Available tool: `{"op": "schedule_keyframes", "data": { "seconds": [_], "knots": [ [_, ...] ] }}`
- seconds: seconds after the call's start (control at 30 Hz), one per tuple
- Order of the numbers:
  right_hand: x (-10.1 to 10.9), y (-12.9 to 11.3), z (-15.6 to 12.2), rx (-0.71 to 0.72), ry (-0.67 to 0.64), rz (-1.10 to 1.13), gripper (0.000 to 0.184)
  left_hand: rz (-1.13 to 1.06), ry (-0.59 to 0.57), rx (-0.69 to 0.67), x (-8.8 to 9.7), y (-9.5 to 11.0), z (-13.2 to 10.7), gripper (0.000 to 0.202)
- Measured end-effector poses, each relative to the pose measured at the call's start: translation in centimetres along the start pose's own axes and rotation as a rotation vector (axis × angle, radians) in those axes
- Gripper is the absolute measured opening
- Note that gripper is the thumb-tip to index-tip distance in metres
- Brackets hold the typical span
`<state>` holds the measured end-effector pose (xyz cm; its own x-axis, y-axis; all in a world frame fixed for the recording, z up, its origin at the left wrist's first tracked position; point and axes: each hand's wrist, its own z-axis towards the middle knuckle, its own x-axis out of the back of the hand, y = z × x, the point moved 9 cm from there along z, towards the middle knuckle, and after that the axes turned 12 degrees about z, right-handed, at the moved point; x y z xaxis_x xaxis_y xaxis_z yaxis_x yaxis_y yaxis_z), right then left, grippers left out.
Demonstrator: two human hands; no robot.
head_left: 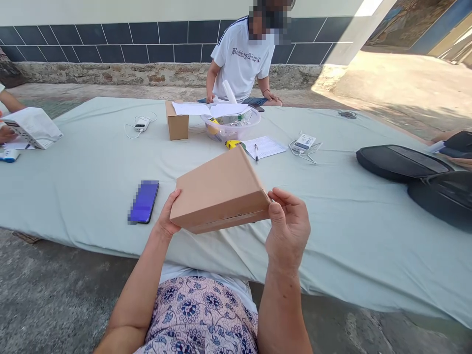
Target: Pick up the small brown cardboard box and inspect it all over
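A plain brown cardboard box is held tilted above the near part of the table, its seamed side facing me. Wrapped round its left end is my left hand, with the thumb on top and the other fingers mostly hidden beneath. At the right end, my right hand is closed, thumb and forefinger pinching the box's edge near the corner. Whether a bit of tape or a flap sits in that pinch is too small to make out. A phone with a lit blue screen lies left of the box.
Beyond the box are a yellow tape measure, paper with a pen, a plastic basket and a smaller carton. White cabled devices and a black case lie around. A person sits opposite; others' hands show at both sides.
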<state>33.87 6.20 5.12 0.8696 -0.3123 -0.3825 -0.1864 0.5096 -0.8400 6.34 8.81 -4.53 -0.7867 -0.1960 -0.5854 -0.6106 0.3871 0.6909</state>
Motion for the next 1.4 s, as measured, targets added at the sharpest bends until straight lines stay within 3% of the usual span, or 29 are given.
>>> {"op": "schedule_keyframes", "data": {
  "seconds": [0.4,0.67,0.87,1.17,1.27,1.4],
  "knots": [
    [-0.6,-1.9,-0.1,0.118,0.025,0.121,0.02,0.045,-0.161,0.052,-1.1,-1.2,0.0,0.051],
    [-0.7,-2.7,-0.6,0.185,0.055,0.187,0.008,0.063,-0.117,0.068,-1.0,-1.8,0.3,0.059],
    [-0.3,-1.5,-0.5,0.149,0.067,0.144,0.017,-0.015,0.047,-0.155,-0.2,0.5,-0.5,0.079],
    [0.8,-0.5,-0.2,0.043,0.16,-0.012,0.039,0.283,-0.177,-0.504,-2.7,3.5,-2.5,0.09],
    [0.6,-0.5,-0.2,0.028,0.143,-0.048,0.042,0.36,-0.196,-0.535,-3.1,3.4,-2.6,0.093],
    [0.5,0.0,0.0,-0.015,0.13,-0.051,0.043,0.501,-0.157,-0.515,-2.7,3.0,-2.4,0.081]
  ]
}}
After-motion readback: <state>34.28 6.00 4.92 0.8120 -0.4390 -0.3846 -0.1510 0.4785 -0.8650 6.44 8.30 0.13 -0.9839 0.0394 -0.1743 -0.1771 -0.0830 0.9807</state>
